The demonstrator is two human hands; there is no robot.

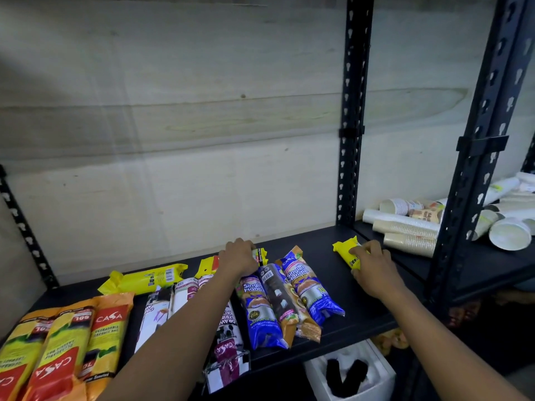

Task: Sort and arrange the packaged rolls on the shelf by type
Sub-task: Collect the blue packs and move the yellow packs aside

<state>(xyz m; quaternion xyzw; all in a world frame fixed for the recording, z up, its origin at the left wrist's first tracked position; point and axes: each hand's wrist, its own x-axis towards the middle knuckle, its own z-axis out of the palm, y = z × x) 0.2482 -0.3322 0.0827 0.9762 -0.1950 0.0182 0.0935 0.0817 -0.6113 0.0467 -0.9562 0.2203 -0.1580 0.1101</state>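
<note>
Black shelf [362, 299]: right fingers [365, 250] curled round yellow roll [345, 250]; left fingers [246, 246] grip yellow-black roll [259, 253].

You see glossy plastic-wrapped blue rolls [262, 311] on a matt black, probably metal, shelf [362, 302]; pale wood-grain back panel [202, 111].

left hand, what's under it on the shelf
The left hand grips a packaged roll. Only the roll's yellow and black end shows beside the hand. The hand covers the rest, so its type cannot be told.
</note>
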